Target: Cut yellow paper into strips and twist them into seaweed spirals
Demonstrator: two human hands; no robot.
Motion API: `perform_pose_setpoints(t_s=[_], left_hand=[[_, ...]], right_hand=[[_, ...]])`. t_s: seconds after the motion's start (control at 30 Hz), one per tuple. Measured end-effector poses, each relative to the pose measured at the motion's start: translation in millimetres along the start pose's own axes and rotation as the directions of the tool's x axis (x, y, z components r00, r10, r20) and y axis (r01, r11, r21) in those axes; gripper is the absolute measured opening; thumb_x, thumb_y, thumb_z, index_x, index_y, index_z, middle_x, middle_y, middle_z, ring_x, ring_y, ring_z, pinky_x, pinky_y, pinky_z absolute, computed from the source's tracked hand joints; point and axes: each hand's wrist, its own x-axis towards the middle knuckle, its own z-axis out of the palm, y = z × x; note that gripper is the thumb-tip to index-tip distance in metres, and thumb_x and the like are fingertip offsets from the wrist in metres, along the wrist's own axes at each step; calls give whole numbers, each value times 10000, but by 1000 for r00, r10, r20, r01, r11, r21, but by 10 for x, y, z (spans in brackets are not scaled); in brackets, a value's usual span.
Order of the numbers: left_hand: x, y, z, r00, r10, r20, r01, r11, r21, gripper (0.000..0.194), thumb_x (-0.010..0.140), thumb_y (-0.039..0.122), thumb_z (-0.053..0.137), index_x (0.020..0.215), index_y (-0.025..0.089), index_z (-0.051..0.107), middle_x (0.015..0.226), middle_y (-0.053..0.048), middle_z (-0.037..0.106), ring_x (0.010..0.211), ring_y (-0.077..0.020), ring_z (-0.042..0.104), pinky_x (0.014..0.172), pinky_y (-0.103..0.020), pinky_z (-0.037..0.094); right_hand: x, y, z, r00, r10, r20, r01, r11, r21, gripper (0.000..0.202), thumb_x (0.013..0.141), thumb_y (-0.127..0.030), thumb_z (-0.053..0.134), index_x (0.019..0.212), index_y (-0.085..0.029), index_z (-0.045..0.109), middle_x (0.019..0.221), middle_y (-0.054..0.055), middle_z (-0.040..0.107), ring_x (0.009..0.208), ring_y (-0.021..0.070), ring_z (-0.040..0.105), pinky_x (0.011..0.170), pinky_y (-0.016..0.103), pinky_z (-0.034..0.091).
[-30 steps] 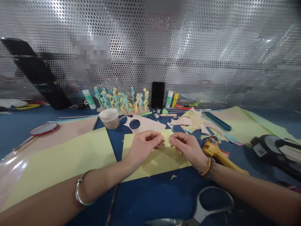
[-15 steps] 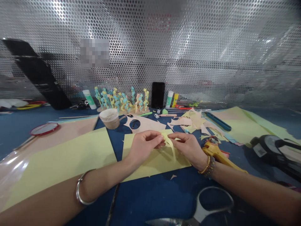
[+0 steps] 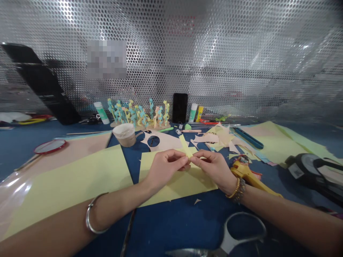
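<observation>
A narrow yellow paper strip (image 3: 185, 144) stands up between my fingertips, its free end pointing away from me. My left hand (image 3: 169, 165) pinches its lower end from one side. From the other side my right hand (image 3: 211, 166) pinches the same end, and the fingertips of both hands meet there. The part of the strip inside the fingers is hidden. Under both hands lies a yellow paper sheet (image 3: 158, 194) on the blue table.
Scissors (image 3: 227, 241) lie at the front, a yellow tool (image 3: 250, 178) beside my right wrist. A paper cup (image 3: 125, 137), paper scraps (image 3: 171, 140) and a row of twisted paper pieces on sticks (image 3: 142, 116) are behind. A black phone (image 3: 180, 108) stands upright at the back.
The strip drooped toward me in a curl before; now it points away from me and looks straighter. My hands have come closer together, fingertips touching.
</observation>
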Motion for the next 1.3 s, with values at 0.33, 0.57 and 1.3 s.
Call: perform_pose_setpoints(t_s=[0.33,0.57,1.3], left_hand=[[5,-13,-5,999,42,-11,-42,999,14,137,759,296,641,750,160,649,693,-13,645,677,-142,644,575,-207,531],[-5,-9,-15,998,58,-29,-58,998,33,129,767,291,638,748,176,581,667,23,590,622,-118,614,534,-201,509],[20,-36,-45,979,198,-37,-184,954,238,120,745,268,658,809,178,705,824,-35,663,639,-118,569,557,-223,446]], right_hand=[[-31,-44,-8,999,19,49,-19,1000,10,238,733,-401,634,704,-165,644,694,7,615,567,103,510,508,210,402],[-35,-40,-4,997,22,73,-23,1000,11,235,738,-397,633,704,-164,631,673,-6,580,520,84,460,470,204,362],[-29,-45,3,997,16,69,-17,1000,17,229,732,-379,636,703,-152,633,660,-6,569,522,81,452,482,206,348]])
